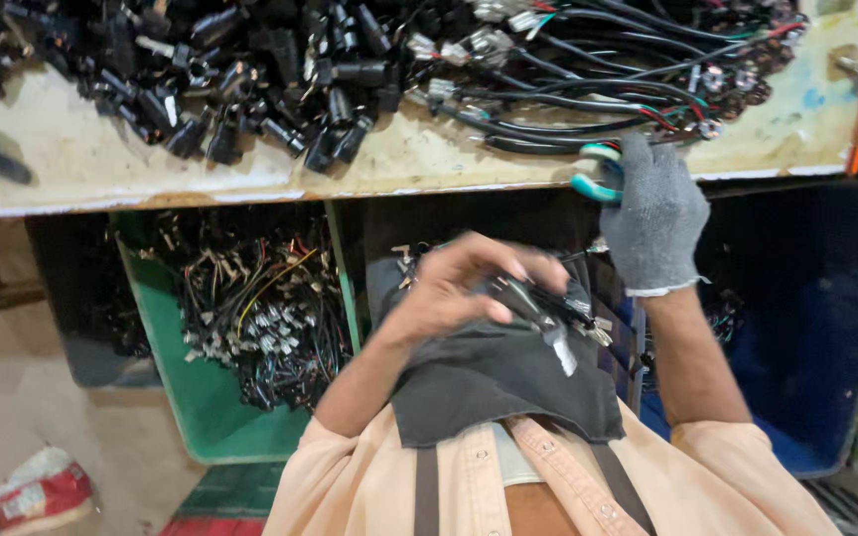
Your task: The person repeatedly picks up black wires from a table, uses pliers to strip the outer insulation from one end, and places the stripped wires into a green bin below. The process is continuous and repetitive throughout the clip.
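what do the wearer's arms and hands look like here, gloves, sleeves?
Mismatched. The right hand wears a grey knit glove with a pale rolled cuff at the wrist; the left hand is bare. Both forearms are uncovered, with peach-coloured shirt sleeves ending near the elbows. No watch or markings visible.

Cable bundles (pixel 588 89) and black plugs (pixel 250 89) crowd the workbench (pixel 101 169), front strip bare.

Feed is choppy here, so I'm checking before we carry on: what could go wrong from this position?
1. The bare left hand grips a cable bundle close to the teal-handled cutters in the gloved right hand; a slip could nick fingers.
2. The loose wires at the bench edge might snag and drag off.
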The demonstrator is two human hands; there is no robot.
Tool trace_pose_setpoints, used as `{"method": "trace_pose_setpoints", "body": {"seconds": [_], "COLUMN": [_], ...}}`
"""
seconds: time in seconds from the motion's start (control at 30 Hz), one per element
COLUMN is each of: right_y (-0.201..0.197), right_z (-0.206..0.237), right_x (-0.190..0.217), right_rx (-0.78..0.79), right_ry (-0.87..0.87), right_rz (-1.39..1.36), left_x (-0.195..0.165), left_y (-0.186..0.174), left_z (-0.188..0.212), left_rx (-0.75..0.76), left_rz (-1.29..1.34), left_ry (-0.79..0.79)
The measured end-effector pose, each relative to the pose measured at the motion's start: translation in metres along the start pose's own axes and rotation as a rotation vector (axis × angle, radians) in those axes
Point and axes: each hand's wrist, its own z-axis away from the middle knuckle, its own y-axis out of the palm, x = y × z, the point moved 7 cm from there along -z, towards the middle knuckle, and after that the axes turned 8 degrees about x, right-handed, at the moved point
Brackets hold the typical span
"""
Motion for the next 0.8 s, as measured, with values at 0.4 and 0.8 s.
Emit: {"method": "trace_pose_setpoints", "body": {"seconds": [0.4,0.8], "right_y": [0.000,0.018], "right_z": [-0.005,0.013], "right_x": [-0.013,0.062], "right_rx": [0.373,0.379], "right_ry": [0.689,0.212], "right_rz": [-1.161,-1.071], "left_x": [0.046,0.041], "left_y": [-0.045,-0.035], "left_z": [0.036,0.029], "left_rx": [-0.297,-0.249], "left_rz": [-0.254,-0.836], "left_ry": [-0.352,-0.388]}}
